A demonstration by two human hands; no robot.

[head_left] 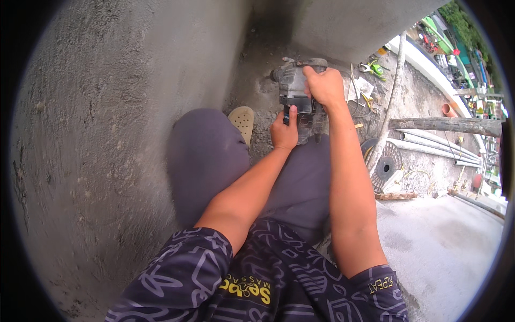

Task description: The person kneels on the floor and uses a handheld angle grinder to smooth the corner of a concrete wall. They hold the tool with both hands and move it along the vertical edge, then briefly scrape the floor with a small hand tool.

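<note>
A dusty grey and black power tool [296, 86], which looks like a rotary hammer, is held low in front of me, close to the corner of two walls. Near its upper right part, my right hand [326, 87] is closed round it, thumb on top. My left hand [284, 130] grips the lower left of its body, with the thumb lying upward along a black part and the other fingers mostly hidden. The tool's working end cannot be made out. Both bent knees and a beige clog [242, 122] with holes are beside it.
A rough grey plastered wall [107, 118] stands close on my left, another [348, 27] ahead. To the right are a wooden pole [394, 86], a crossing beam [445, 125], grey pipes [434, 144], a round slotted disc [387, 167], a green tool [376, 68] and loose cable.
</note>
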